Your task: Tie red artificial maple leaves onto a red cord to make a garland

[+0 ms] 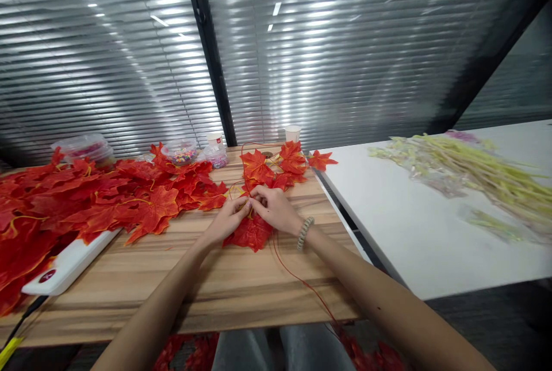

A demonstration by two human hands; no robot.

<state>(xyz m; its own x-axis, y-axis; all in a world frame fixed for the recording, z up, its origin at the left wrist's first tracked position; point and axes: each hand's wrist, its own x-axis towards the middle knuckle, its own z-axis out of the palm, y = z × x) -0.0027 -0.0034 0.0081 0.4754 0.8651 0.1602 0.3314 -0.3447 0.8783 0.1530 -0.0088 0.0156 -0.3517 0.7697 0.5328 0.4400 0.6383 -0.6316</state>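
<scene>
Sprawling left of both hands [230, 220] [277, 209], leaves [157, 208] (red) overlap a white device [73, 267].

Looks like an office — slatted silvery blinds [345, 60] stretching behind the striped brown wood-grain table [112, 282], a smooth white table [397, 210] right of it!
</scene>
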